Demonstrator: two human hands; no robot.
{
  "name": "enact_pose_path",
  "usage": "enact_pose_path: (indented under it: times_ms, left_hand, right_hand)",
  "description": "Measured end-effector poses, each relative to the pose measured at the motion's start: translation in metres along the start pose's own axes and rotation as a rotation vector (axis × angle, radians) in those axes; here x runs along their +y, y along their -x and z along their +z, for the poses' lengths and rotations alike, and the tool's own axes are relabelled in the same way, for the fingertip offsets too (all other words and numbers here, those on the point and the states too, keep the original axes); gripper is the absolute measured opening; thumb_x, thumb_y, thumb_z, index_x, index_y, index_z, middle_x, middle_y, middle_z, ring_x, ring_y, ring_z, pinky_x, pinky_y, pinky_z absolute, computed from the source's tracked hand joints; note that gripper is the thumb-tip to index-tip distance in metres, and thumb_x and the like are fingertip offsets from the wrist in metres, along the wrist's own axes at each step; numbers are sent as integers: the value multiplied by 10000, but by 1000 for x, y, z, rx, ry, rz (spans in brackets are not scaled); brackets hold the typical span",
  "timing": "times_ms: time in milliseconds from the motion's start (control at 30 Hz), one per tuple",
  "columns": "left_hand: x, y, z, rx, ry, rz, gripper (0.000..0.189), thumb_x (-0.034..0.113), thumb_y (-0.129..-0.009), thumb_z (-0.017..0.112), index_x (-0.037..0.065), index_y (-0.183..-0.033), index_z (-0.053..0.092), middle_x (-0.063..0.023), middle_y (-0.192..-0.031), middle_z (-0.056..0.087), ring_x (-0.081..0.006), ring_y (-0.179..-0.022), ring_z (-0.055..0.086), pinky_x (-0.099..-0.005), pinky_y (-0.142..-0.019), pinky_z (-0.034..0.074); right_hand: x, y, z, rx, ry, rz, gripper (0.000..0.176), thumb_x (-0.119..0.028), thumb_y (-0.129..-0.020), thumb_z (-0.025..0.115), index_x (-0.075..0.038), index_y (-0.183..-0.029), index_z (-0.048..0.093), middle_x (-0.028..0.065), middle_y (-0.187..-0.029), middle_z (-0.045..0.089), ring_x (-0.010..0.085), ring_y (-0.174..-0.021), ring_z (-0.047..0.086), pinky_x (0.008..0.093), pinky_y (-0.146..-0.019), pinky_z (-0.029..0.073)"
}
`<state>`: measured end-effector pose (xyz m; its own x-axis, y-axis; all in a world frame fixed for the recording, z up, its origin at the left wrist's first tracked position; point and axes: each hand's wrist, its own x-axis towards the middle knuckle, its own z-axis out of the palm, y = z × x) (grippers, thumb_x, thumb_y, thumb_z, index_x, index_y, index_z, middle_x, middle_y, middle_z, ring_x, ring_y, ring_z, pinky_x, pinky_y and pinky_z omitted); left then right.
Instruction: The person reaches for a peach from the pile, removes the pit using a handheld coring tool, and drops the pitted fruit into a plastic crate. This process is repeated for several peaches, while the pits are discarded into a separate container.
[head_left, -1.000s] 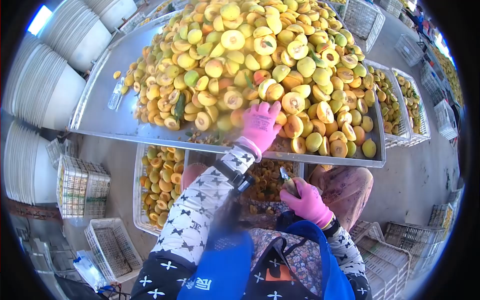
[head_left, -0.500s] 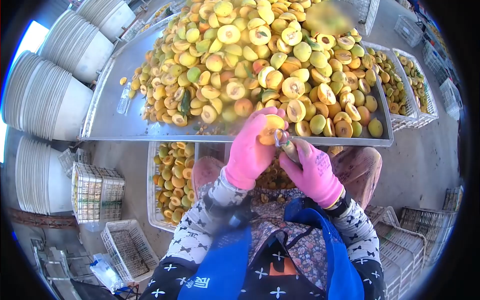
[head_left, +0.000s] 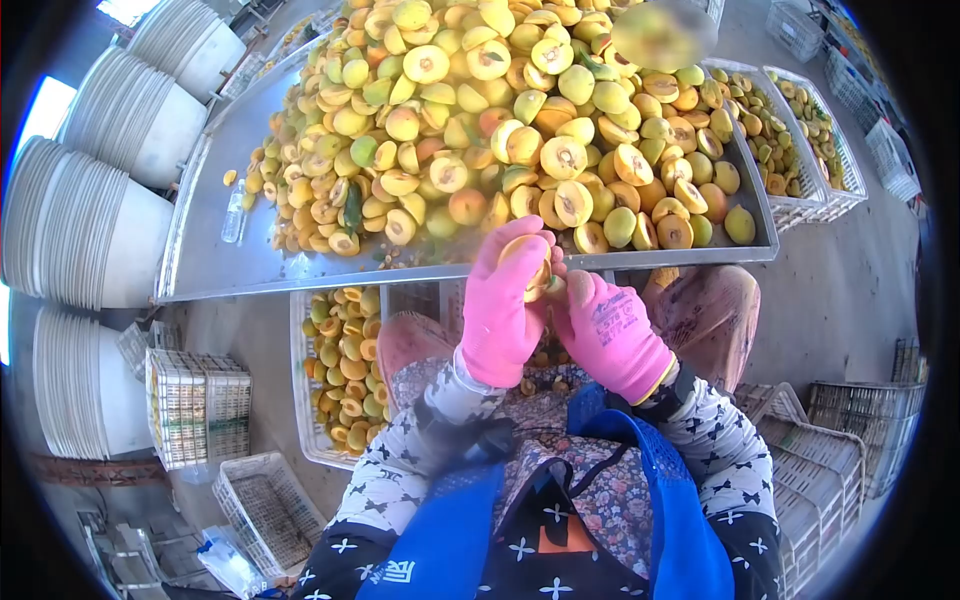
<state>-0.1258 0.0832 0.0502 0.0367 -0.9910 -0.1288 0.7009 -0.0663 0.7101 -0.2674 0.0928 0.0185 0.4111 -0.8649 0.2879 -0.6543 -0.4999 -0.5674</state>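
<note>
Both hands wear pink gloves and meet just in front of the metal table's near edge. My left hand (head_left: 508,312) is wrapped round a yellow fruit half (head_left: 527,262), its cut side turned toward the right. My right hand (head_left: 613,335) is closed, its fingertips against the fruit's lower right side. A pitting tool showed in that hand earlier; now the fingers mostly hide what it holds. Beyond the hands, a large heap of halved yellow fruit (head_left: 450,130) lies on the metal table (head_left: 215,262), many halves with the cut face up.
A clear plastic bottle (head_left: 234,212) lies at the table's left. Below the table edge is a crate of fruit halves (head_left: 348,370). White stacked tubs (head_left: 85,230) stand at the left, an empty crate (head_left: 262,505) lower left, filled crates (head_left: 800,205) at the right.
The fruit half in my left hand has turned, so its cut face shows less. My right hand has moved in closer, and the tool's metal loop is out of sight. The view has shifted slightly.
</note>
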Motion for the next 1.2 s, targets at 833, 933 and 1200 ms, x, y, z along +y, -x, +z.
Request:
enact_pose_path:
  times_ms: [833, 933, 1200]
  left_hand:
    - [8, 2, -21, 67, -218, -207, 282, 265, -995, 552, 31, -1152, 563, -110, -1023, 622, -204, -872, 611, -354, -822, 543]
    - [-7, 8, -15, 128, -276, 85, 231, 202, -988, 553, 17, -1126, 557, -115, -982, 630, -208, -821, 607, -327, -743, 536]
    - [-15, 8, -19, 177, -342, 113, 183, 173, -953, 650, 48, -1066, 577, -60, -913, 653, -147, -762, 632, -271, -666, 554]
  right_hand:
    - [-1, 14, 4, -194, -406, 72, 267, -142, -863, 587, 40, -1026, 481, 245, -776, 635, 439, -790, 643, 505, -666, 515]
    - [-13, 17, 22, -149, -248, 89, 281, -136, -842, 628, 20, -1013, 468, 228, -760, 613, 420, -764, 646, 479, -631, 515]
    - [-17, 20, 32, -171, -567, 171, 299, -137, -827, 643, 39, -1023, 501, 237, -765, 620, 430, -760, 648, 496, -639, 501]
